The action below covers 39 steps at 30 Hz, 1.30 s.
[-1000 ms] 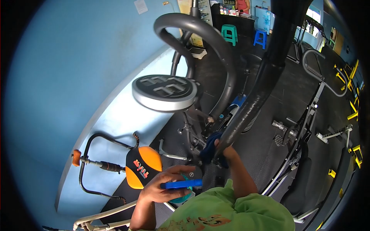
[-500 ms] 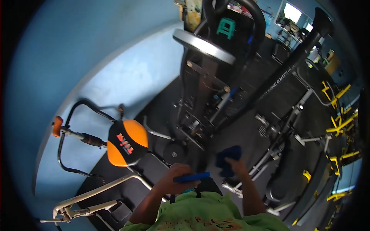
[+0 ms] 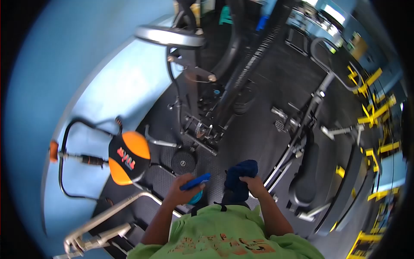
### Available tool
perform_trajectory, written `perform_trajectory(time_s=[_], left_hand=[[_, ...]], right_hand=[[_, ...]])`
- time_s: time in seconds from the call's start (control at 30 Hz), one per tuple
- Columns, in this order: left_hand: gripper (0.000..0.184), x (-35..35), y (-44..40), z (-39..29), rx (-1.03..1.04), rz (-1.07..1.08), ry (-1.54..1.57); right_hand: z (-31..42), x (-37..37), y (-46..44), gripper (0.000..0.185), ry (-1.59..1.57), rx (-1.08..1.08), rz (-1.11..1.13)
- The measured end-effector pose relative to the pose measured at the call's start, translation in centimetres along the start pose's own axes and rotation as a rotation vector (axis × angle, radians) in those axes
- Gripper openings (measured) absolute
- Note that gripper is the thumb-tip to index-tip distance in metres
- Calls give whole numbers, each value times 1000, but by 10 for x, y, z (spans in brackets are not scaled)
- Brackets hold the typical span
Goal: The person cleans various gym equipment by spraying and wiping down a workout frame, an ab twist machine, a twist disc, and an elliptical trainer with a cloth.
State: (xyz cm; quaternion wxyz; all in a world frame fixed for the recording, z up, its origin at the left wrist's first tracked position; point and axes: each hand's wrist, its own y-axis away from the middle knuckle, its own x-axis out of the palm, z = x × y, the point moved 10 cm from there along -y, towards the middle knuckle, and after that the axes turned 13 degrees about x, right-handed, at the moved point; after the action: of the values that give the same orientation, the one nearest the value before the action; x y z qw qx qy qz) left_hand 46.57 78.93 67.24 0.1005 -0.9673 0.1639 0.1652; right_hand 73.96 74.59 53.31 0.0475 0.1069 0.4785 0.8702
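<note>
My left hand [image 3: 180, 192] is closed around what looks like a spray bottle [image 3: 196, 181], seen from above. Its long blue top points forward and right, and a teal rounded part shows below my fingers. My right hand [image 3: 254, 184] grips a dark blue cloth [image 3: 241, 175], which hangs bunched in front of my body. Both hands are held apart at waist height, above the black floor. Nearest my left hand on the floor side is a round black disc [image 3: 184, 160] on the twist machine.
A twist machine with an orange and black seat [image 3: 129, 158] stands at left by the blue wall. A beige metal frame [image 3: 103, 218] is at lower left. Ahead rises a black exercise machine [image 3: 200, 125]; a padded bench [image 3: 305, 181] and yellow-armed racks [image 3: 373, 114] are at right.
The view has shifted, so the machines ahead appear farther left. The blue-topped bottle has tilted upward at its front end. The cloth has moved left, nearer my left hand, and hangs lower.
</note>
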Motion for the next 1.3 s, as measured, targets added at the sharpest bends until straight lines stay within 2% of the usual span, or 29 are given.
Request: perform_trajectory(time_s=[0.1, 0.13, 0.17, 0.23, 0.3, 0.37, 0.47, 0.53, 0.67, 0.77, 0.87, 0.93, 1.03, 1.07, 1.2, 1.3], left_hand=[[16, 15, -14, 1, 61, -126, 5], [13, 22, -18, -3, 122, -150, 16], [13, 25, -17, -1, 91, -215, 4], [13, 37, -17, -7, 164, -325, 46], [15, 47, -8, -3, 123, -445, 61], [16, 60, -2, -1, 75, -476, 105], [17, 65, 22, -1, 44, -615, 90], [19, 64, 40, 1, 14, -692, 55], [19, 66, 63, 6, -57, -783, 3], [12, 74, 68, 25, -69, -853, 233], [15, 63, 51, -4, -99, -801, 96], [19, 60, 36, -13, -128, -719, -47], [20, 61, 10, -13, -109, -595, -120], [20, 59, 3, -11, -120, -584, -130], [20, 45, -28, -4, -64, -494, -113], [20, 27, -46, -1, 58, -489, -67]], right_hand=[[13, -22, -13, 40, 132, -30, 11], [21, -32, -16, 41, 200, -101, 13], [25, -42, -20, 42, 257, -174, 22], [24, -57, -41, 45, 330, -130, 88], [22, -72, -50, 46, 306, 4, 95], [38, -77, -60, 44, 445, -23, 134], [76, -55, -65, 42, 689, -28, 87], [108, -8, -56, 41, 769, -350, 329], [89, 18, -71, 41, 704, -174, 426], [66, 44, -72, 37, 612, -157, 609], [65, 54, -38, 33, 667, -200, 612], [64, 47, -29, 32, 564, -144, 608], [86, 31, -37, 34, 452, -193, 546], [93, 26, -39, 39, 434, -171, 487], [130, 43, -28, 45, 374, -237, 485], [136, 61, -21, 43, 454, -252, 419]])
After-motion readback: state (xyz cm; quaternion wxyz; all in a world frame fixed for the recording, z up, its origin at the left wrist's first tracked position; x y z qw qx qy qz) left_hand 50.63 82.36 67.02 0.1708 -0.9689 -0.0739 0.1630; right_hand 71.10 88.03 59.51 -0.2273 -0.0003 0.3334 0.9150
